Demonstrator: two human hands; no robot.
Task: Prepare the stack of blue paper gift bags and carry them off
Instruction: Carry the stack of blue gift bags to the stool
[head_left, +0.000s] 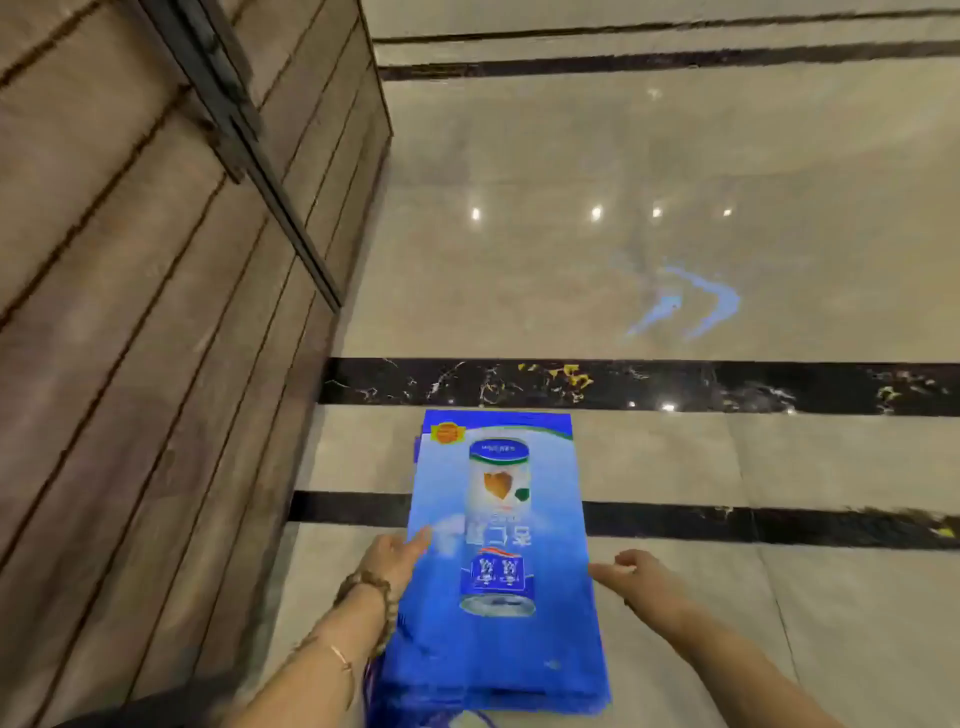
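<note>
Showing unreadable upside-down lettering (500, 536): blue bags (493, 649).

Your stack of blue gift bags (498, 519) lies flat on the glossy marble floor (675, 457), across a thin black stripe (727, 522) and near the wood-panelled wall (156, 364). Your left hand (397, 558), with a beaded bracelet (379, 592) at the wrist, rests straight fingers on the top bag's left edge. Your right hand (641, 574) sits at the right edge, its fingers loosely curled.
</note>
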